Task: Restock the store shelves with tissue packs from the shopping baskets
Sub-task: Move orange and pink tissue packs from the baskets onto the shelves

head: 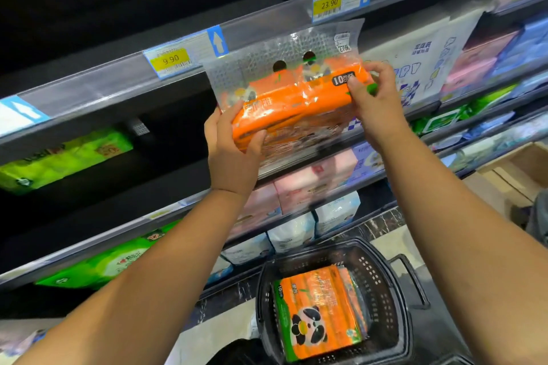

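I hold an orange tissue pack with a clear plastic handle flap up in front of the shelves. My left hand grips its lower left end. My right hand pinches its upper right corner. The pack hangs before a dark gap in the shelf under the 9.90 price tag. Below, a black shopping basket stands on the floor with another orange panda-print tissue pack lying flat inside it.
Green tissue packs lie on the shelves at left. White and blue packs fill the shelf to the right, pink packs sit lower down. A 23.90 tag marks the upper shelf. A cardboard box stands at right.
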### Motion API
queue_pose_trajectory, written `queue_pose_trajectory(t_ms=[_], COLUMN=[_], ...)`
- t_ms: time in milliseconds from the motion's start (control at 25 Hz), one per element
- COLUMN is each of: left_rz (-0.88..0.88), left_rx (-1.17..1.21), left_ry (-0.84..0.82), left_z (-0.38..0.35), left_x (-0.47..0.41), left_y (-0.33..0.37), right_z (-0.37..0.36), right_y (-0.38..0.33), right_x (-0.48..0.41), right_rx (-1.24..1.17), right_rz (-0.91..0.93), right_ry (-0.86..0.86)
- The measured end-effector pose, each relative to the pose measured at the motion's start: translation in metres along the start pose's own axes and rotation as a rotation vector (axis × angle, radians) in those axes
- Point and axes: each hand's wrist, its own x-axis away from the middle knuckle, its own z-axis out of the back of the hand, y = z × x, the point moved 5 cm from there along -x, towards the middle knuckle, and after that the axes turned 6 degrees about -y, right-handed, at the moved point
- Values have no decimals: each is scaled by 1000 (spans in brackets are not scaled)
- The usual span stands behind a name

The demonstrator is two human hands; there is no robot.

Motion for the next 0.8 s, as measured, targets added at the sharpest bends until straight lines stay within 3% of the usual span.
queue_pose_trajectory(t_ms=[280,520,680,800], left_rz=[93,310,458,472], left_rx=[-10,-161,-276,-240], left_ry=[-36,-21,-38,-26], left_z=[-1,0,-4,-9], left_x=[-21,-52,-60,-61], left_y=[-12,-26,-29,-32], right_z=[-18,-43,-57,-57], right_y=[18,20,27,38], right_x=[-1,-9,-19,-26], right_rx=[-44,330,498,572], right_rz=[-48,51,96,110], right_ry=[37,247,218,210])
